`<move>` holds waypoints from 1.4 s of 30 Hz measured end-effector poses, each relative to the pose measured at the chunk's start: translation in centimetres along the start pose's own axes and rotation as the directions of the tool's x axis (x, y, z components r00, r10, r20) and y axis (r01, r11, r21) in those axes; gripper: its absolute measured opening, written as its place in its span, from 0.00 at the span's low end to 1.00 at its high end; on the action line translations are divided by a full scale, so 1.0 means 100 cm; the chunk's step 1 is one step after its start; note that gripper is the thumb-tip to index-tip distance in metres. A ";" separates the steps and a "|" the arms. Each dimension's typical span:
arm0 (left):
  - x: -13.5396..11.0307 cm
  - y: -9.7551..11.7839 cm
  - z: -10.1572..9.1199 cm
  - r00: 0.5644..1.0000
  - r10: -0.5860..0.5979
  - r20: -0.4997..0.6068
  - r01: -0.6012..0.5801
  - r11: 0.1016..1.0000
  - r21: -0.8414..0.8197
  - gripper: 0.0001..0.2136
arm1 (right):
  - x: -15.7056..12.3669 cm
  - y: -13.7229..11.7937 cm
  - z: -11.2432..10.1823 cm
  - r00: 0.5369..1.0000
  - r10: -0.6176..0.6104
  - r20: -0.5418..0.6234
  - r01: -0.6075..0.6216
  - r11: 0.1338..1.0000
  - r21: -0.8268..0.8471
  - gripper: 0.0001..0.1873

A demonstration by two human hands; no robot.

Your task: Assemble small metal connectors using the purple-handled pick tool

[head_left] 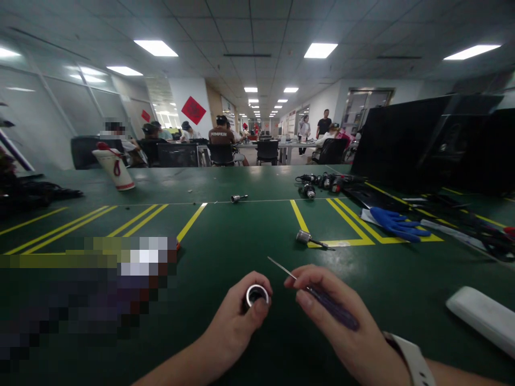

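Note:
My left hand (243, 313) is closed around a metal cylinder (256, 292) whose bright, round open end faces up toward me; the rest of it is hidden by my fingers. In my right hand (341, 316) lies a screwdriver (332, 308) with a dark purplish handle, held between thumb and fingers. Its thin shaft points up and left, above the cylinder and apart from it. Beyond my right hand, a small metal cylinder with a dark rod (304, 237) rests on the yellow tape. Another small metal part (238, 198) lies farther back.
The green table (241, 236) carries yellow tape lines. A white paper cup (115, 169) stands at the back left. On the right are a blue glove (396, 222), black cylindrical parts with cables (322, 182), a white case (483, 316) and a large black monitor (398, 145). A blurred patch covers the left side.

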State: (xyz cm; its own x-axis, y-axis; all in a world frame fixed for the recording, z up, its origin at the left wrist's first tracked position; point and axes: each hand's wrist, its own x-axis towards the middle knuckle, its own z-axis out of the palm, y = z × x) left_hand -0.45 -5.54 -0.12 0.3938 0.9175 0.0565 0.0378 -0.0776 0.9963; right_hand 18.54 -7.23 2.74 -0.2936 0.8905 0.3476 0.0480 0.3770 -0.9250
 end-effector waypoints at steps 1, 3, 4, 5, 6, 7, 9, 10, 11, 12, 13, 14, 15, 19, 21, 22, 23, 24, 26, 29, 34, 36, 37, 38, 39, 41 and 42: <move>0.000 -0.001 0.006 0.999 -0.021 0.026 0.022 0.999 -0.043 0.24 | 0.001 0.000 0.001 1.000 -0.012 0.027 0.012 1.000 -0.012 0.05; 0.001 0.000 0.019 0.997 -0.059 0.057 0.065 0.991 -0.118 0.25 | 0.002 0.000 0.002 0.995 -0.029 0.098 0.033 0.999 -0.036 0.06; 0.002 0.001 0.025 0.996 -0.074 0.046 0.080 0.987 -0.141 0.25 | 0.002 0.000 0.001 0.992 -0.033 0.120 0.040 0.998 -0.052 0.05; 0.003 0.003 0.031 0.994 -0.104 0.028 0.107 0.982 -0.154 0.25 | 0.002 0.000 0.001 0.991 -0.035 0.128 0.043 0.997 -0.062 0.04; 0.005 0.005 0.035 0.991 -0.130 0.008 0.130 0.978 -0.160 0.25 | 0.003 -0.001 0.000 0.992 -0.034 0.123 0.042 0.997 -0.066 0.04; 0.008 0.007 0.039 0.988 -0.152 -0.013 0.148 0.976 -0.161 0.25 | 0.004 -0.001 -0.001 0.993 -0.037 0.112 0.045 0.997 -0.066 0.05; 0.014 0.012 0.044 0.987 -0.160 -0.032 0.154 0.977 -0.150 0.25 | 0.007 -0.002 -0.005 0.995 -0.061 0.082 0.067 0.995 -0.072 0.08; 0.018 0.014 0.046 0.988 -0.147 -0.039 0.140 0.979 -0.146 0.24 | 0.009 -0.002 -0.007 0.994 -0.083 0.068 0.089 0.992 -0.088 0.08; 0.023 0.016 0.047 0.990 -0.134 -0.042 0.127 0.981 -0.146 0.24 | 0.011 -0.001 -0.009 0.992 -0.109 0.055 0.115 0.987 -0.116 0.08; 0.027 0.016 0.049 0.990 -0.128 -0.050 0.119 0.981 -0.152 0.23 | 0.014 0.001 -0.011 0.990 -0.135 0.045 0.140 0.979 -0.149 0.07; 0.031 0.016 0.050 0.990 -0.133 -0.056 0.122 0.980 -0.159 0.23 | 0.016 0.003 -0.014 0.988 -0.151 0.037 0.155 0.971 -0.181 0.07; 0.034 0.015 0.052 0.987 -0.148 -0.062 0.136 0.977 -0.164 0.22 | 0.019 0.005 -0.016 0.987 -0.153 0.038 0.158 0.965 -0.211 0.06; 0.037 0.015 0.053 0.984 -0.166 -0.070 0.152 0.974 -0.168 0.22 | 0.022 0.008 -0.019 0.988 -0.147 0.047 0.154 0.959 -0.238 0.06; 0.046 0.015 0.059 0.980 -0.192 -0.058 0.180 0.969 -0.170 0.19 | 0.031 0.014 -0.029 0.995 -0.022 0.098 0.039 0.982 -0.182 0.02; 0.051 0.018 0.058 0.985 -0.162 -0.061 0.152 0.979 -0.137 0.17 | 0.036 0.015 -0.036 0.993 0.041 0.112 -0.033 0.997 -0.072 0.03; 0.055 0.019 0.056 0.987 -0.139 -0.086 0.131 0.987 -0.096 0.16 | 0.039 0.016 -0.040 0.994 0.054 0.094 -0.051 0.998 -0.034 0.04; 0.059 0.020 0.053 0.985 -0.109 -0.137 0.106 0.994 -0.023 0.16 | 0.043 0.018 -0.045 0.997 0.059 0.044 -0.058 0.998 -0.017 0.06; 0.064 0.021 0.048 0.980 -0.076 -0.184 0.089 0.994 0.065 0.15 | 0.047 0.020 -0.051 0.997 0.061 -0.045 -0.061 0.998 -0.017 0.08; 0.073 0.019 0.035 0.959 0.002 -0.283 0.094 0.941 0.326 0.16 | 0.057 0.027 -0.065 0.950 0.079 -0.303 -0.087 0.996 -0.014 0.12; 0.088 0.010 0.017 0.948 0.020 -0.319 0.127 0.893 0.432 0.16 | 0.072 0.042 -0.086 0.814 0.057 -0.578 -0.067 0.998 0.005 0.16; 0.111 -0.003 0.016 0.962 0.038 -0.269 0.137 0.786 0.602 0.22 | 0.084 0.073 -0.113 0.680 0.100 -0.727 -0.122 0.992 0.023 0.16; 0.123 -0.004 0.024 0.969 0.063 -0.237 0.114 0.741 0.662 0.27 | 0.086 0.085 -0.119 0.641 0.109 -0.760 -0.164 0.986 0.004 0.15; 0.130 -0.005 0.028 0.972 0.076 -0.223 0.101 0.720 0.686 0.28 | 0.086 0.090 -0.122 0.624 0.107 -0.774 -0.186 0.982 -0.014 0.15; 0.136 -0.005 0.032 0.974 0.086 -0.211 0.091 0.701 0.707 0.30 | 0.086 0.095 -0.125 0.610 0.103 -0.785 -0.208 0.978 -0.033 0.14; 0.142 -0.005 0.035 0.975 0.089 -0.202 0.087 0.685 0.723 0.29 | 0.085 0.099 -0.127 0.601 0.097 -0.793 -0.229 0.972 -0.055 0.14; 0.152 -0.006 0.039 0.979 0.086 -0.184 0.081 0.663 0.744 0.25 | 0.084 0.105 -0.130 0.598 0.087 -0.797 -0.267 0.959 -0.095 0.14; 0.155 -0.006 0.040 0.980 0.084 -0.178 0.079 0.659 0.748 0.21 | 0.084 0.107 -0.131 0.601 0.085 -0.794 -0.284 0.952 -0.114 0.14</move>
State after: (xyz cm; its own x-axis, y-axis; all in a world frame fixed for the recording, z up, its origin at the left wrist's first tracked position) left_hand 9.29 7.16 -0.12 0.2262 0.9623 0.1510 0.7428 -0.2707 0.6124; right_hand 29.12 7.59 -2.24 0.5860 0.7700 0.2525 0.2377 0.1346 -0.9620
